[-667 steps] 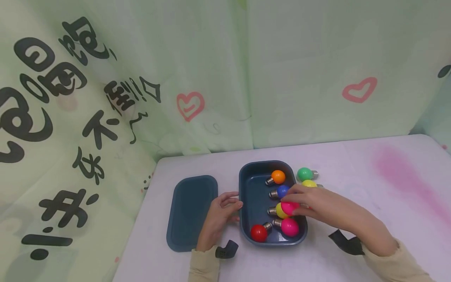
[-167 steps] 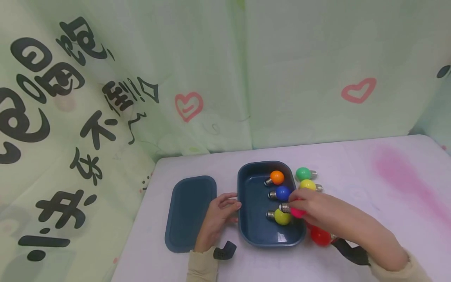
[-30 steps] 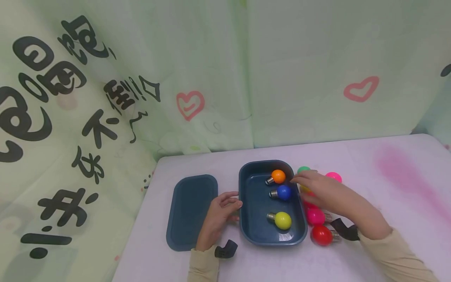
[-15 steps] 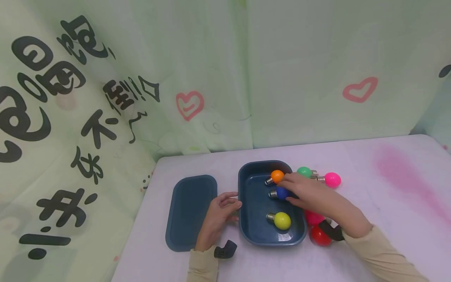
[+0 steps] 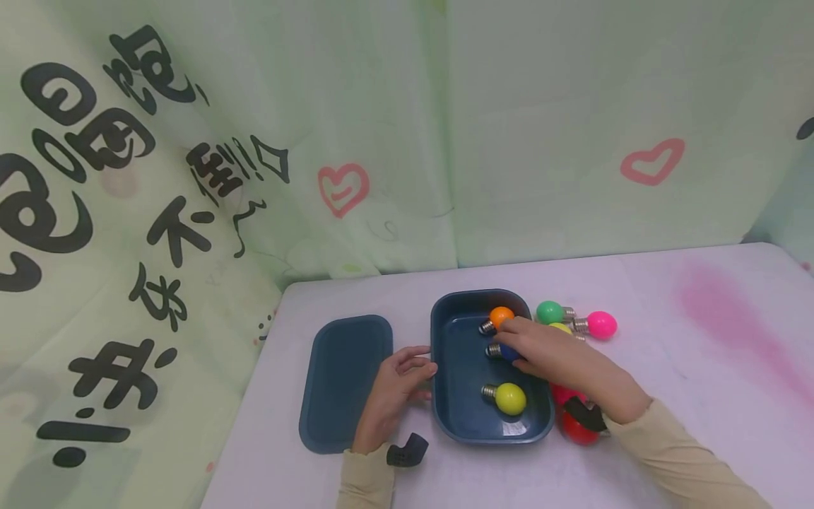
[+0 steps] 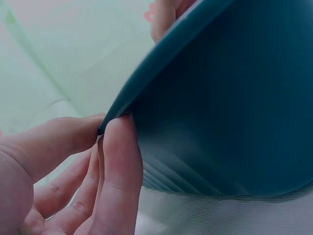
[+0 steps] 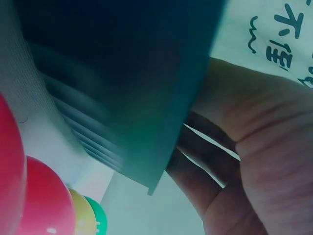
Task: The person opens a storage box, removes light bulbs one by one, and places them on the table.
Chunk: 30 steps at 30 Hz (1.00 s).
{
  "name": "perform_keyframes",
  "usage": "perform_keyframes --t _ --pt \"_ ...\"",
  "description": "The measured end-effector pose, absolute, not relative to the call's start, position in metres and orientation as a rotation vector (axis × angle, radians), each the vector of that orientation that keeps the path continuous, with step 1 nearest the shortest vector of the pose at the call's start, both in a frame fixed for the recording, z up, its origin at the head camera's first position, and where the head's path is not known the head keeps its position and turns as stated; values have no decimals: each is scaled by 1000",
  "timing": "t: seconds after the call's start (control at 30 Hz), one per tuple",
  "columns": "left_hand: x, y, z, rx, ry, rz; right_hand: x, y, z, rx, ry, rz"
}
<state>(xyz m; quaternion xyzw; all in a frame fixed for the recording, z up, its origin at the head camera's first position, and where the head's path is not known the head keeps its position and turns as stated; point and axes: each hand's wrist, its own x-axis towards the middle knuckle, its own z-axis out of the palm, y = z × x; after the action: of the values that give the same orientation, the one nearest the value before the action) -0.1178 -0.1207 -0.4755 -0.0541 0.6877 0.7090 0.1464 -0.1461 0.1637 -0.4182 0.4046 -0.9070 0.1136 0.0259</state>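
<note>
In the head view my left hand (image 5: pixel 397 385) pinches the left rim of a dark blue rectangular plastic container (image 5: pixel 458 424); the left wrist view shows thumb and finger on either side of the rim (image 6: pixel 151 68). My right hand (image 5: pixel 556 350) reaches over the right rim into the container, its fingers round the globe of a blue light bulb (image 5: pixel 505 351). That bulb's metal base points left, and most of its globe is covered. Behind it lies an orange bulb (image 5: pixel 501 317), and nearer the front a yellow bulb (image 5: pixel 511 399). The container wall (image 7: pixel 122 98) hides the right fingertips in the right wrist view.
A dark blue lid (image 5: pixel 346 385) lies flat left of the container. Along the container's right side are a green bulb (image 5: pixel 550 312), a pink bulb (image 5: pixel 600 324), a partly covered yellow bulb (image 5: pixel 561 328) and a red bulb (image 5: pixel 577 429). A printed curtain (image 5: pixel 540 141) hangs behind the table.
Over the last second my right hand has moved left from the bulbs outside, across the rim, and down onto the blue bulb. Earlier, pink and red bulbs left the container. The left hand stays put.
</note>
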Motion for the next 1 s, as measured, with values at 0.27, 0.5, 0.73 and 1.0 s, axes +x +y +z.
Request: perform_keyframes --t 0.27,0.5,0.73,1.0 --pt "-118 -119 -474 -146 1981 2036 -149 164 -421 1249 -2823 295" --pt "-118 -118 -475 -148 1982 2040 -152 161 -427 1267 -2802 254" --pt "-118 -118 -476 -153 1981 2042 -153 159 -426 1279 -2803 267" --pt "-119 -120 -478 -159 1980 2046 -148 163 -415 1248 -2844 373"
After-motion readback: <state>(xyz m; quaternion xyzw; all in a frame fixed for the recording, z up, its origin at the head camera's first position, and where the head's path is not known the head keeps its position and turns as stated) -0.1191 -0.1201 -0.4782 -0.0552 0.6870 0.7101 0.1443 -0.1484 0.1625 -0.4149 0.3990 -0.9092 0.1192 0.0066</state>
